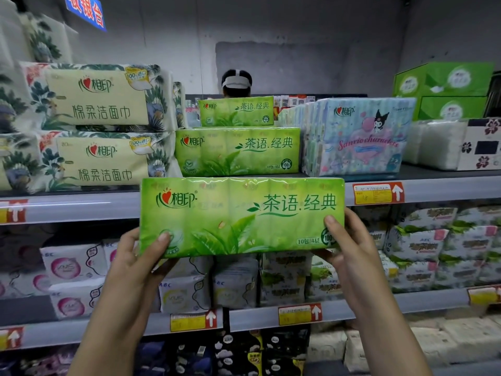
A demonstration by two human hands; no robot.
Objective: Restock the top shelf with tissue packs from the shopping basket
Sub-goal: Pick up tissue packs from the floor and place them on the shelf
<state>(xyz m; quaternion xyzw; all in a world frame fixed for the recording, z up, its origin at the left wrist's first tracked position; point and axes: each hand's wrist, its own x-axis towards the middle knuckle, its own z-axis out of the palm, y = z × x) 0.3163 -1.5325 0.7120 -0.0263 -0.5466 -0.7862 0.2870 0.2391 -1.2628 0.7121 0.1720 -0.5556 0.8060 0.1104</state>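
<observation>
I hold a green tissue pack [241, 215] upright in front of the top shelf's edge [81, 208]. My left hand [138, 259] grips its lower left corner, thumb on the front. My right hand [349, 251] grips its lower right corner the same way. Directly behind it on the top shelf stands a matching green pack [238, 151], with another one [235, 111] further back. The shopping basket is out of sight.
Cream floral wipe packs [100, 128] are stacked left of the green packs, blue cartoon tissue packs [357, 137] to the right, green boxes [444, 90] far right. A person's head [236, 82] shows behind the shelf. Lower shelves hold pad packets [73, 267].
</observation>
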